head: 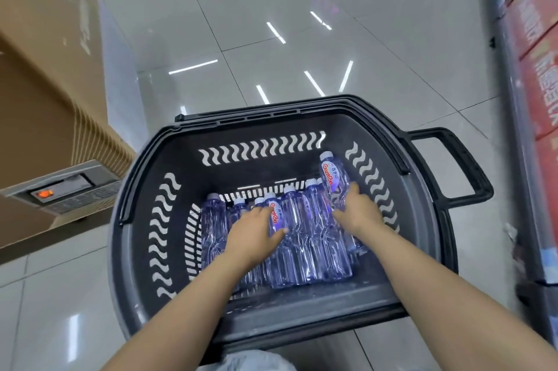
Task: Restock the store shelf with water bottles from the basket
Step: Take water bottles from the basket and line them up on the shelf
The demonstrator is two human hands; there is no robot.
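A black plastic basket (pixel 145 213) stands on the floor below me with several clear bluish water bottles (pixel 314 243) lying in its bottom. My left hand (pixel 253 234) reaches in and curls around one bottle (pixel 276 216) with a red and white label. My right hand (pixel 359 213) grips another labelled bottle (pixel 332 177), which is tilted up against the basket's right wall with its white cap at the top. Both forearms stretch down from the bottom of the view.
A store shelf (pixel 537 83) with red and orange boxes runs along the right edge. Large cardboard boxes (pixel 45 83) stand at the left, with a grey device (pixel 63 186) showing an orange light below them. Glossy white floor tiles (pixel 271 23) stretch ahead of the basket.
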